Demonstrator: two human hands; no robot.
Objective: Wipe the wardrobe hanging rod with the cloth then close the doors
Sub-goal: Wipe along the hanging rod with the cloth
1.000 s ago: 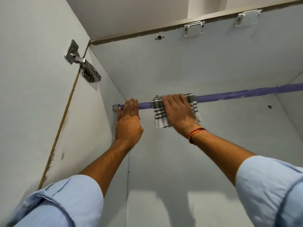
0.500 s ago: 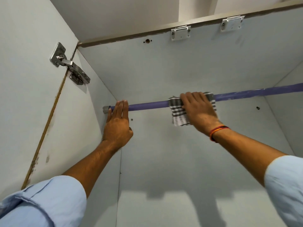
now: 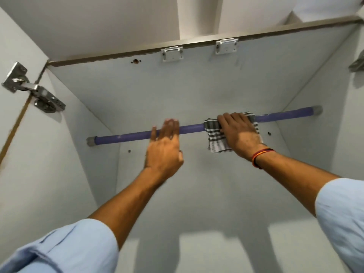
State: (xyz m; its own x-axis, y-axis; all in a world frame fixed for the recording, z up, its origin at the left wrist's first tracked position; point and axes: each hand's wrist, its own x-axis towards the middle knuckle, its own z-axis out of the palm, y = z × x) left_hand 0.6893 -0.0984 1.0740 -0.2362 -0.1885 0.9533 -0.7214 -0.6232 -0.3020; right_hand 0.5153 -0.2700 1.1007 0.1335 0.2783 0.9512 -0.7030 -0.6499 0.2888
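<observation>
- Far to the left of both hands, a metal hinge (image 3: pixel 32 91) joins the open wardrobe door (image 3: pixel 17 154) to the cabinet's side panel.
- Below that, at the frame's lower left corner, a rolled-up light blue sleeve (image 3: pixel 65 249) covers the person's left upper forearm.
- Left of the left hand, the purple hanging rod (image 3: pixel 126 137) meets its grey end socket at the side wall and runs rightward, rising slightly across the wardrobe interior.
- Next along, the left hand (image 3: pixel 162 150) is raised to the rod with fingers spread open and blurred; whether the fingertips touch the rod cannot be told, and it holds nothing.
- Above and between the two hands, two white brackets (image 3: pixel 171 53) sit under the front edge of the top panel (image 3: pixel 177 83).
- Just right of the left hand, a grey-and-white checked cloth (image 3: pixel 217 139) is draped over the rod, its loose end hanging below.
- Over the cloth, the right hand (image 3: pixel 239 133) is curled closed, pressing the cloth around the rod; a red-and-orange thread band (image 3: pixel 261 156) circles the wrist.
- Right of the right hand, the bare rod carries on to its second grey socket at the right side wall.
- Farther right, part of another hinge shows at the frame's edge.
</observation>
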